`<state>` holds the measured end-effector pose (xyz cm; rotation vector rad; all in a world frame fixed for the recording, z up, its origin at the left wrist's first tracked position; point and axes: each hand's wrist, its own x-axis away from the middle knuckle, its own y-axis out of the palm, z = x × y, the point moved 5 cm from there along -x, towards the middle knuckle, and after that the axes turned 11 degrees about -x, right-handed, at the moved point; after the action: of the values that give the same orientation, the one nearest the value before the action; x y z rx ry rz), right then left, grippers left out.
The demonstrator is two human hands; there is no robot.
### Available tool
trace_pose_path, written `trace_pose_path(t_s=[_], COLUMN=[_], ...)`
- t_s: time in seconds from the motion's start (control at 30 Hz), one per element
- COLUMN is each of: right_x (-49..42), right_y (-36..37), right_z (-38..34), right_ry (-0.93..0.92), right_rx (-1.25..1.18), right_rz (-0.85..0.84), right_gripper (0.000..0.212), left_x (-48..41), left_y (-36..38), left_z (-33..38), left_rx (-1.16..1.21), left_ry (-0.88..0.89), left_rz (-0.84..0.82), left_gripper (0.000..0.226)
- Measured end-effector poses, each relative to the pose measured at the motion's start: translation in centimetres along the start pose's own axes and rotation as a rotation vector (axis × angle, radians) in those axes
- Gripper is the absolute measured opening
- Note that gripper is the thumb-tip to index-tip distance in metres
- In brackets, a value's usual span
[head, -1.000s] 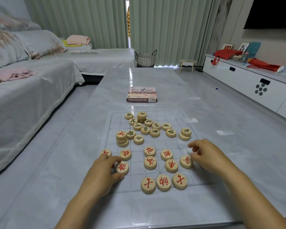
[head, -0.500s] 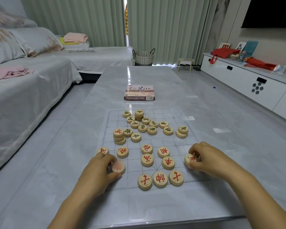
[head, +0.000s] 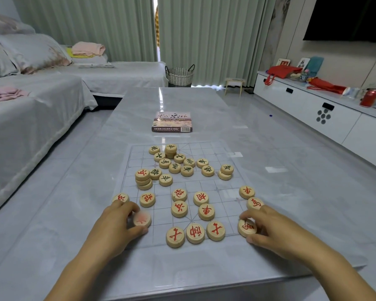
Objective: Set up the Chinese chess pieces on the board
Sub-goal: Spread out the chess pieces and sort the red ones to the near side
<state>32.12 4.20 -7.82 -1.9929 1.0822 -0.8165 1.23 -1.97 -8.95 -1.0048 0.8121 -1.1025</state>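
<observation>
A clear chess board sheet (head: 206,187) with a printed grid lies on the grey table. Round wooden pieces with red characters (head: 195,233) lie on its near half. Several green-lettered pieces (head: 174,167) cluster on the far half, some stacked. My left hand (head: 115,227) pinches a red piece (head: 142,219) at the near left, blurred. My right hand (head: 269,230) holds another red piece (head: 246,227) at the near right corner. Two more red pieces (head: 247,191) sit just beyond my right hand.
The chess set's box (head: 172,122) lies on the table past the board. A stack of three pieces (head: 142,178) stands at the board's left. A grey sofa (head: 30,109) runs along the left, a white cabinet (head: 313,109) along the right.
My right hand has drawn its red piece nearer, down to the near right corner. My left hand has slid its red piece slightly nearer. Two red pieces now show at the right edge.
</observation>
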Motion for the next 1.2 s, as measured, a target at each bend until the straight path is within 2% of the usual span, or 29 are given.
trace_pose_path(t_s=[0.07,0.2,0.53,0.63,0.73,0.8,0.87,1.0,1.1,1.2], right_x=[0.0,0.1,0.1,0.1,-0.6,-1.4,-2.4,-4.0,-3.9,-3.4], right_y=[-0.5,-0.6,-0.3,-0.3,-2.1,-3.1,-3.0,-2.3,-3.1,-3.1], right_z=[0.4,0.9,1.0,1.3,2.3,3.2,3.7,4.1,3.4,0.6], right_ry=[0.016,0.066,0.069,0.096,0.174,0.234,0.296,0.341,0.281,0.048], right_rx=[-0.016,-0.055,-0.065,-0.114,-0.253,-0.209,-0.155,-0.046,-0.092,-0.185], right_rz=[0.067,0.069,0.065,0.031,0.193,0.33,0.363,0.34,0.393,0.43], right_gripper=[0.031,0.035,0.031,0.036,0.037,0.044,0.049,0.042,0.029,0.026], left_x=[0.0,0.2,0.2,0.2,0.2,0.3,0.3,0.5,0.6,0.5], left_y=[0.0,-0.1,0.0,0.0,0.0,-0.1,-0.2,-0.3,-0.4,-0.3], left_z=[0.0,0.0,-0.1,0.0,0.0,0.0,0.0,-0.3,-0.6,-0.4], left_rx=[0.012,0.017,0.0,-0.008,-0.001,0.015,0.027,0.046,0.068,0.076], left_ry=[-0.005,0.003,0.02,0.024,0.017,0.005,0.002,0.024,0.035,0.044], left_rz=[-0.022,-0.039,-0.034,-0.03,-0.025,-0.023,-0.022,-0.027,-0.034,-0.006], left_gripper=[0.046,0.053,0.039,0.04,0.046,0.049,0.049,0.049,0.048,0.044])
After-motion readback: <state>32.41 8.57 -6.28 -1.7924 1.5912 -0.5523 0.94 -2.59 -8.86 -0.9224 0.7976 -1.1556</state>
